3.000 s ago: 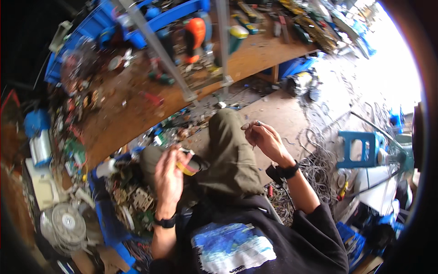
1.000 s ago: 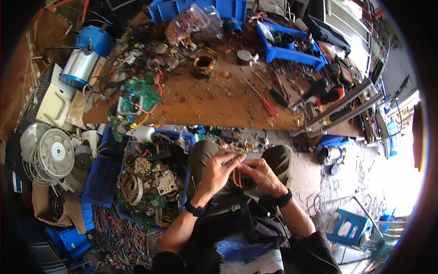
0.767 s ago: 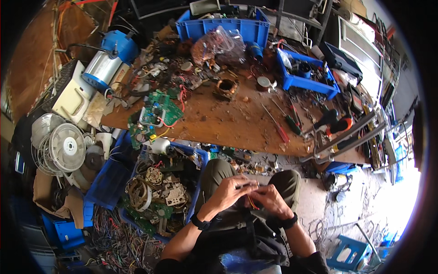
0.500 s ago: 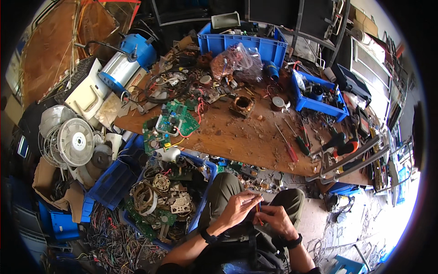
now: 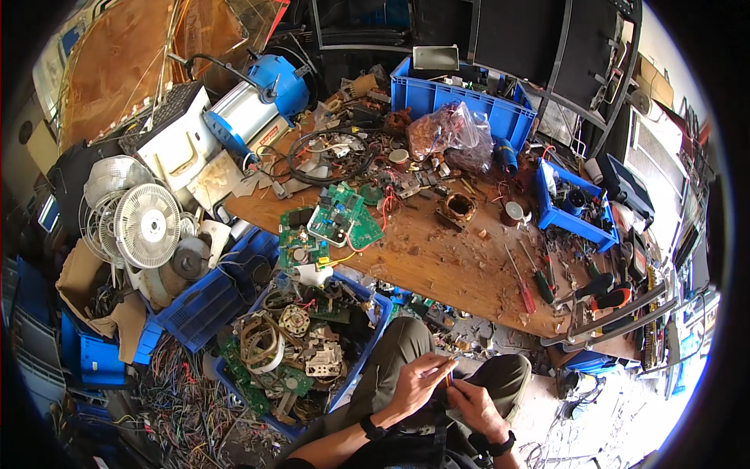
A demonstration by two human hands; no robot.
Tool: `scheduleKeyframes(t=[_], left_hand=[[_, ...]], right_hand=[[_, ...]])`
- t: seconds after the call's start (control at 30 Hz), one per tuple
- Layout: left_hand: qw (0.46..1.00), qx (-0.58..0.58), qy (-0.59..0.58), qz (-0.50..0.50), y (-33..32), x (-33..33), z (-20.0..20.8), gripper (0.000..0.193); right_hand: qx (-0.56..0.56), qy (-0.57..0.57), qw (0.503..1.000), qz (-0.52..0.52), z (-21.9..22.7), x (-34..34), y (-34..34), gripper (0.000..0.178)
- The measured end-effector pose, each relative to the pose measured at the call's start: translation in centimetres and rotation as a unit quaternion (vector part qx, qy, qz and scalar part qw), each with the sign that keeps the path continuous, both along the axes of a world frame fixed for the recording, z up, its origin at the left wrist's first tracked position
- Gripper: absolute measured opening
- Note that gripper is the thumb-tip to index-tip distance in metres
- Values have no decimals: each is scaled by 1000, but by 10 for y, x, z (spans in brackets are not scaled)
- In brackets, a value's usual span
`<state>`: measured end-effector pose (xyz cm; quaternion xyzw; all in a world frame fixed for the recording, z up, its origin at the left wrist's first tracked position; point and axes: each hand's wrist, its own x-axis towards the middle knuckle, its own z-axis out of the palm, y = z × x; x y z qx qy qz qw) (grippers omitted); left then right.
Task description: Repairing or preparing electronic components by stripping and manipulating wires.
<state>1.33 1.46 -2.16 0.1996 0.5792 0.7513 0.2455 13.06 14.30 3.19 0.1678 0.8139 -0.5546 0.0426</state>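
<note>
Over my lap, my left hand (image 5: 419, 383) is closed in a pinch. Its fingertips grip the upper end of a thin orange wire (image 5: 450, 380). Lower down, the thumb and fingers of my right hand (image 5: 478, 408) are closed around the same wire. Only a short stretch of it shows between the hands; its ends are hidden by fingers. Both hands are close together above my knees, with a dark band on each wrist.
Ahead stands a wooden table (image 5: 437, 270) with green circuit boards (image 5: 336, 219), a copper-wound coil (image 5: 456, 209) and screwdrivers (image 5: 522, 289). Left of my knees is a blue crate (image 5: 381, 313) of scrap parts. A heap of loose wires (image 5: 183, 399) and fans (image 5: 152, 227) lie farther left.
The view has shifted, so the table and crates appear lower and farther right. Both hands keep their grip on the wire; less of its lower end shows below my right fingers.
</note>
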Motion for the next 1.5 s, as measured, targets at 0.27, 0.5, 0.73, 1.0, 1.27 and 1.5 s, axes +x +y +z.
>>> scheduleKeyframes(t=[0.27, 0.5, 0.73, 1.0, 1.27, 1.5], left_hand=[[991, -72, -106, -35, -36, -31, -3, 18], [954, 61, -295, -6, -30, -26, -2, 20], [969, 71, -229, 55, -21, -19, 8, 15], [848, 171, -502, 30, -24, -19, 9, 14], [914, 146, -376, 43, -24, -18, 7, 16], [886, 156, -434, 37, -23, -20, 6, 20]], right_hand=[[-73, 29, 997, 15, -10, -3, -2, 25], [-173, -4, 978, -113, -10, 2, 3, 24], [-190, 31, 981, -36, -11, 0, -2, 22], [-169, 39, 985, -10, -4, -6, -3, 20], [-204, 37, 977, -49, -6, -3, -2, 17], [-131, 74, 986, -77, 3, 0, -3, 17]])
